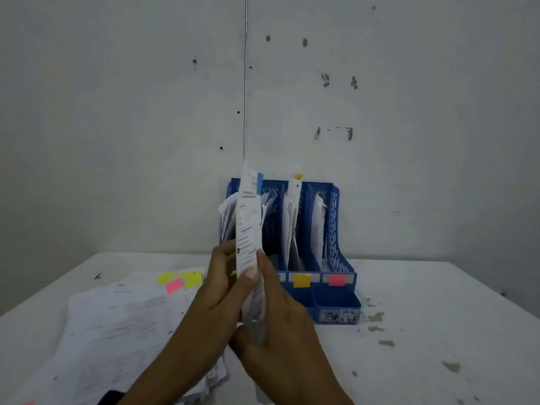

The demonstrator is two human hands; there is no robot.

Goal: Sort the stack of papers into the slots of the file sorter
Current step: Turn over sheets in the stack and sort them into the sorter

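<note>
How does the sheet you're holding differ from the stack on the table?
The held sheet stands upright, edge-on, gripped by the left hand and right hand; the stack lies flat, untouched. The sheet carries a blue tab; the stack's tabs are yellow and pink. Both are white printed paper.

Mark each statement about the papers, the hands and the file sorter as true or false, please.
1. Both hands, left hand and right hand, hold one sheet upright. True.
2. The held sheet carries a pink tab. False: its tab is blue.
3. The file sorter is blue. True.
4. The paper stack lies right of the sorter. False: it lies to its left.
5. The sorter's slots are empty. False: papers stand in them.
</note>
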